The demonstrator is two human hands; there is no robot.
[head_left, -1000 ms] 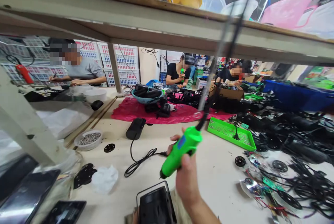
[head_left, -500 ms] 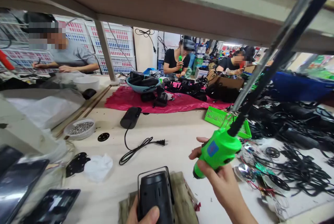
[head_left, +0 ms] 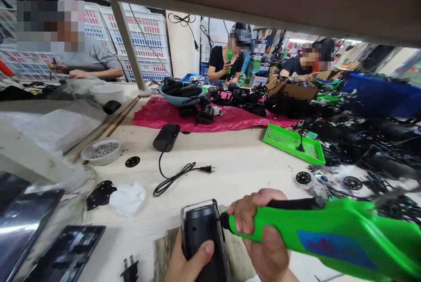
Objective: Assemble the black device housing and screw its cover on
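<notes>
My right hand is wrapped round a bright green electric screwdriver that lies nearly level, its black tip against the side of a black device. My left hand grips that black device from below, thumb on its front, holding it upright at the bottom edge of the view. The device stands over a folded khaki cloth on the white worktable.
A black adapter with cord, a dish of screws, a green screw tray, black discs and tangled wires lie around. Dark panels sit left. Three other people work at the far end, behind a pink cloth. A shelf hangs overhead.
My right hand swung the green screwdriver down from a raised, tilted pose to nearly level, bringing its tip to the black device. The view tipped downward; my left hand shows more.
</notes>
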